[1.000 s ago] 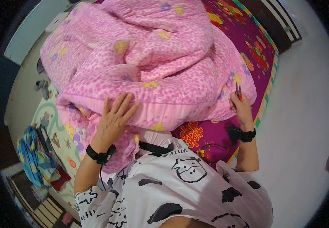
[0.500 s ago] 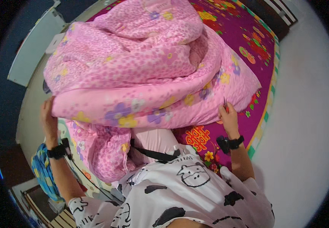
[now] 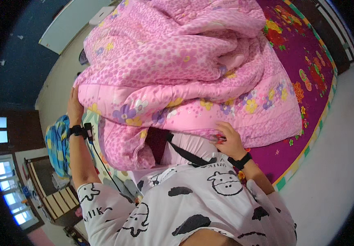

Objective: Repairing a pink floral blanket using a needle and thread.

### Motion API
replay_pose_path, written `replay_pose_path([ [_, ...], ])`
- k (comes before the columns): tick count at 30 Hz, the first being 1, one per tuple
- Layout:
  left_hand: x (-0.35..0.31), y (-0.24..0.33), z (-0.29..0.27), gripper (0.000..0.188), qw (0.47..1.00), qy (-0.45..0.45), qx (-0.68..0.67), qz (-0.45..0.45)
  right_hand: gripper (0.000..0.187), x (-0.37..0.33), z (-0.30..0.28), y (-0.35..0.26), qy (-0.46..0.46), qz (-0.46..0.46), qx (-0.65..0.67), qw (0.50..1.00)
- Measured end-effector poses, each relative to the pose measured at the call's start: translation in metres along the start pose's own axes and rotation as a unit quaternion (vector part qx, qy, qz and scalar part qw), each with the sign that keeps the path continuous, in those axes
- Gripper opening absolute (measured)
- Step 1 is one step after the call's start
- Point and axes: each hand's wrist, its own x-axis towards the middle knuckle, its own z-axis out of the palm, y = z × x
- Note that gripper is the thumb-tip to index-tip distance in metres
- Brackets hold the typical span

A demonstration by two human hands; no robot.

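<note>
A thick pink quilted comforter [image 3: 185,69] printed with small dots and yellow and purple flowers lay bunched and folded in a heap across the near left part of the bed, on a magenta bedspread [image 3: 308,61] patterned with bright flowers and edged by a green and yellow striped border; the left hand [image 3: 75,107] gripped the comforter's left folded edge, its fingers curled behind the fabric so that only the back of the hand showed; the right hand [image 3: 227,140] rested against the comforter's near edge on the right, fingers closed around a small red-handled cutting tool [image 3: 218,138], too small to tell more; both wrists carried black bands, and a thin black cord hung from the left one; a blue patterned bundle of cloth [image 3: 58,143] sat on the floor to the left, beside a wooden slatted piece of furniture [image 3: 58,203].
</note>
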Motion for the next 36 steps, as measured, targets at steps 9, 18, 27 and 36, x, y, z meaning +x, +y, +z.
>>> replay_pose_path([
  [9,-0.104,0.163,-0.037,0.035,0.966,0.137,-0.169,0.140,0.050,0.006,0.033,0.018,-0.009,0.012,-0.093,0.996],
  [18,-0.102,0.261,-0.023,0.043,0.903,-0.034,-0.170,0.394,0.025,0.013,-0.024,-0.043,-0.186,-0.017,0.074,0.980],
  [27,-0.109,0.261,-0.054,0.035,0.775,-0.306,-0.322,0.450,0.014,0.007,-0.038,-0.029,-0.288,0.146,0.166,0.932],
  [36,-0.025,0.272,-0.056,0.039,0.834,-0.234,-0.237,0.439,0.017,0.059,-0.005,-0.011,0.056,0.051,0.153,0.985],
])
